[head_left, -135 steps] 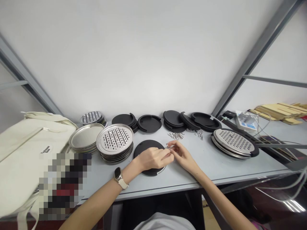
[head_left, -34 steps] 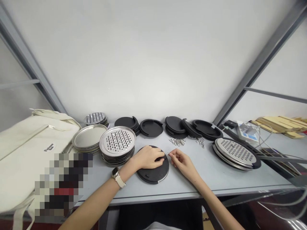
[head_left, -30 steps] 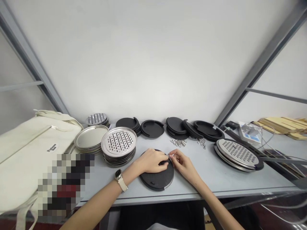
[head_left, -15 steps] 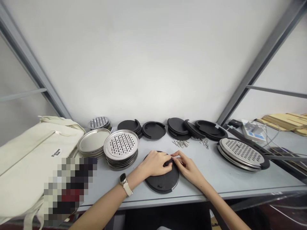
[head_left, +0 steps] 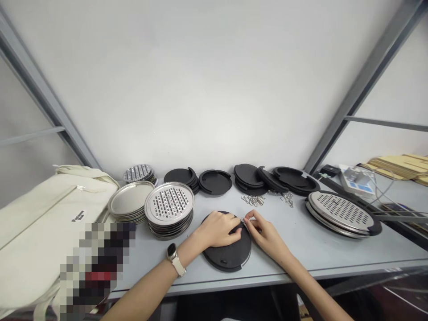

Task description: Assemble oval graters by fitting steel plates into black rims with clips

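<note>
A black round plastic base point(head_left: 227, 257) lies flat near the table's front edge, with a small slot and a stepped rim showing. My left hand point(head_left: 221, 229) rests over its far part, fingers curled towards the far right rim and the thumb bent inwards, holding it down. At that rim my right hand point(head_left: 262, 231) pinches a small shiny wire hook point(head_left: 243, 220) between thumb and forefinger, close to the left fingertips. The hook is mostly hidden by the fingers. Beyond the hands lie small heaps of similar wire hooks point(head_left: 253, 200).
Stacked metal grater discs point(head_left: 169, 203) and plain metal discs point(head_left: 131, 198) stand at left, beside a cream bag point(head_left: 36, 232). Several black bases point(head_left: 216, 183) line the wall. Assembled graters point(head_left: 341, 213) lie at right, near a white box point(head_left: 357, 182) with cables.
My right hand has drawn slightly to the right, and a bit of shiny wire now shows at its fingertips. The left hand stays on the black base.
</note>
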The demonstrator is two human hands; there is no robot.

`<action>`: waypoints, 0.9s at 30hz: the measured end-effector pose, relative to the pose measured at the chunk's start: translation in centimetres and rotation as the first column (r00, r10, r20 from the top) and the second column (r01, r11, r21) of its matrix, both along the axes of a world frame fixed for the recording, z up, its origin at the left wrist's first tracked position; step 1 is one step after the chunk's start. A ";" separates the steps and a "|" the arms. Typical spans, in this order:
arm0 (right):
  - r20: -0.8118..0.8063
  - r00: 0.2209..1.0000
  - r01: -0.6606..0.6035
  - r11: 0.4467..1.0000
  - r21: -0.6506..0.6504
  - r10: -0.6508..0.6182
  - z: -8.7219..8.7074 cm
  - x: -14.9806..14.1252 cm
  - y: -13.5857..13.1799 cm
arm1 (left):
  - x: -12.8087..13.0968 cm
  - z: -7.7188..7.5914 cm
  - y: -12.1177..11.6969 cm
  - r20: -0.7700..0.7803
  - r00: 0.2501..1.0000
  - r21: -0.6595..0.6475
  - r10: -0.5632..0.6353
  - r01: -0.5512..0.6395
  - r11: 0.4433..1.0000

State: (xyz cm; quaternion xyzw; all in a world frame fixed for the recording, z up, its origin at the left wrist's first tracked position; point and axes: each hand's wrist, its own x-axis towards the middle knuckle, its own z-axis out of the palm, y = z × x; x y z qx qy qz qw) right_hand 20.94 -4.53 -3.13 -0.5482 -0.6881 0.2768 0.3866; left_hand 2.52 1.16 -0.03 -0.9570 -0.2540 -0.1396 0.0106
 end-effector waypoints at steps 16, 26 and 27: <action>0.071 0.992 -0.104 0.995 -0.006 0.104 0.1 0.3 -0.3 | -0.3 0.1 0.2 0.002 0.998 -0.016 -0.065 0.065 0.998; 0.068 0.993 -0.096 0.995 -0.006 0.096 0.6 0.1 -0.5 | -0.4 0.4 0.5 -0.009 0.996 -0.057 -0.090 0.090 0.994; 0.060 0.993 -0.102 0.995 -0.012 0.103 0.6 0.1 -0.5 | -0.4 0.4 0.5 -0.008 0.996 -0.058 -0.091 0.090 0.994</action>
